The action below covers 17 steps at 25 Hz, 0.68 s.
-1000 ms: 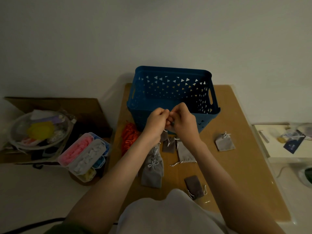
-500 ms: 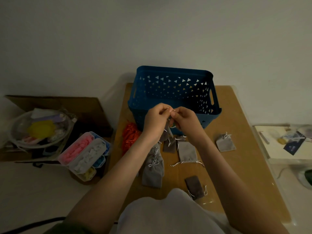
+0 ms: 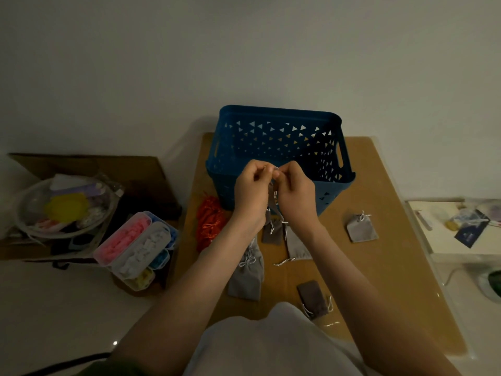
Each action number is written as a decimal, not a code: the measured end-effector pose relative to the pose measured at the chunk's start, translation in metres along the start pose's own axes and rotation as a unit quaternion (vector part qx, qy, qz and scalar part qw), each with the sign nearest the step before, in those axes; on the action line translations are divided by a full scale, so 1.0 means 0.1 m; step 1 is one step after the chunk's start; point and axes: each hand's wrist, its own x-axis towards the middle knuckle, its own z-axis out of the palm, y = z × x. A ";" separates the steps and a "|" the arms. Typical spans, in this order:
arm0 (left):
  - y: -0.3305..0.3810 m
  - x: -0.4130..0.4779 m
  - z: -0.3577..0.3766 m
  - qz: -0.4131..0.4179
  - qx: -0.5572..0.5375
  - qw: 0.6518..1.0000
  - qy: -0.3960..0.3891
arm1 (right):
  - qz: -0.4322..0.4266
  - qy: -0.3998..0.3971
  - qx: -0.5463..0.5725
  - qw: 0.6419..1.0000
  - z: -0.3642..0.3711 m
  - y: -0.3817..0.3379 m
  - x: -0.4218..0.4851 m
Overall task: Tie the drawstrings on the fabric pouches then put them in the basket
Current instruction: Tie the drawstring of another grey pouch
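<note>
My left hand point(image 3: 250, 189) and my right hand point(image 3: 294, 192) meet in front of the blue basket point(image 3: 279, 119), each pinching the white drawstrings of a small grey pouch point(image 3: 272, 203) that hangs between them, mostly hidden. Several more grey pouches lie on the brown table point(image 3: 379, 267): a large one point(image 3: 246, 275) below my left wrist, one point(image 3: 296, 244) under my right wrist, a darker one point(image 3: 271, 233) between them, one point(image 3: 362, 228) at the right, and a dark one point(image 3: 311, 295) near my body.
A bunch of orange cords point(image 3: 210, 222) lies left of the basket. Off the table at left stand a compartment box point(image 3: 135, 252) of coloured pieces and a clear bowl point(image 3: 62, 207) on cardboard. A white surface point(image 3: 458, 229) with small items sits at right.
Both hands have risen slightly against the basket's front wall and stay together at the fingertips, working the drawstrings. The pouch still hangs below them.
</note>
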 end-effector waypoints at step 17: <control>0.01 0.20 -0.16 0.249 0.267 0.928 -0.078 | 0.103 -0.219 0.201 0.949 -0.31 0.00 0.14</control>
